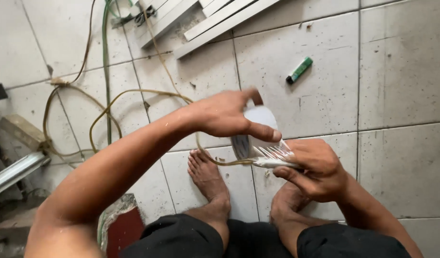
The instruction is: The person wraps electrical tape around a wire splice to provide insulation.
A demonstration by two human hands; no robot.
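Fingers (258, 131) of left hand (225, 114) clamping tape roll (258, 134) above tiled floor (325, 95); right hand (315, 167) pinching pulled tape end (275, 156) around cable (134, 93). Roll looking light, rigid; tape thin, sticky, creasing easily; gripping roll's rim seems best.

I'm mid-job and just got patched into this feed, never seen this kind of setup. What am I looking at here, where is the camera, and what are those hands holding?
There is no machine here: this is a person working with two bare hands. The single picture comes from a camera worn on their head, looking down, so you see their arms, dark shorts and bare feet on a grey tiled floor.

The left hand grips a roll of white tape. The right hand holds the pulled-out, crinkled end of the tape against a yellowish cable, which loops away across the floor to the left.

Also on the floor: a green lighter at upper right, white strips at the top, a green cable, and a metal tube at the left edge.
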